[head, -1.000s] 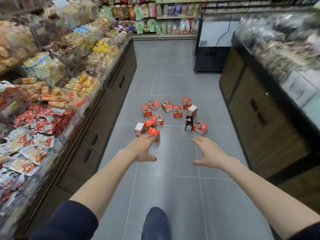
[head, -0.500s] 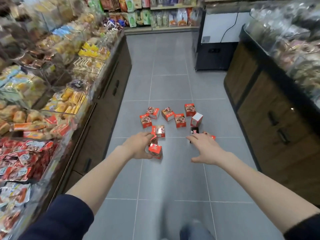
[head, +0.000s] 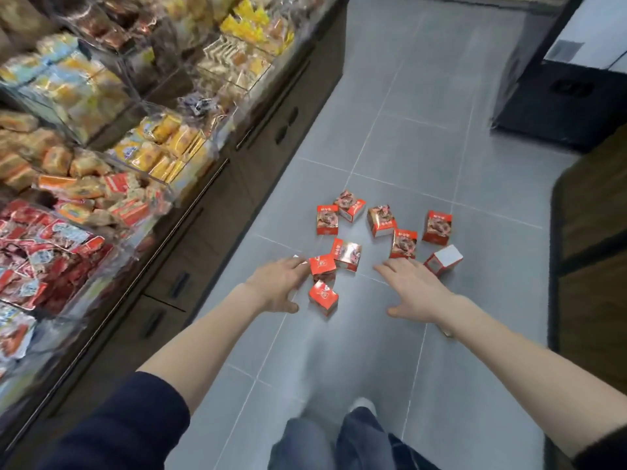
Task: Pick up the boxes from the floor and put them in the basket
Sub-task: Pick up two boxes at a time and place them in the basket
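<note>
Several small red boxes lie scattered on the grey tiled floor [head: 407,130]. The nearest red box [head: 323,296] sits between my hands, with another box [head: 322,264] just above it at my left fingertips. My left hand [head: 276,286] is spread open, fingers touching that box. My right hand [head: 412,288] is open and flat, hovering just right of the pile, close to a white-sided box [head: 444,259] and a box [head: 403,244] beyond its fingers. More boxes, such as one [head: 437,227] at the far right, lie behind. No basket is in view.
A long snack display [head: 101,147] on dark cabinets [head: 237,184] runs along the left. A wooden counter [head: 593,249] stands on the right, and a black-and-white unit [head: 570,89] at the back right. My legs [head: 339,439] show at the bottom.
The view has tilted down and closer to the boxes. Both hands have reached further forward and down; the left fingertips now touch a box.
</note>
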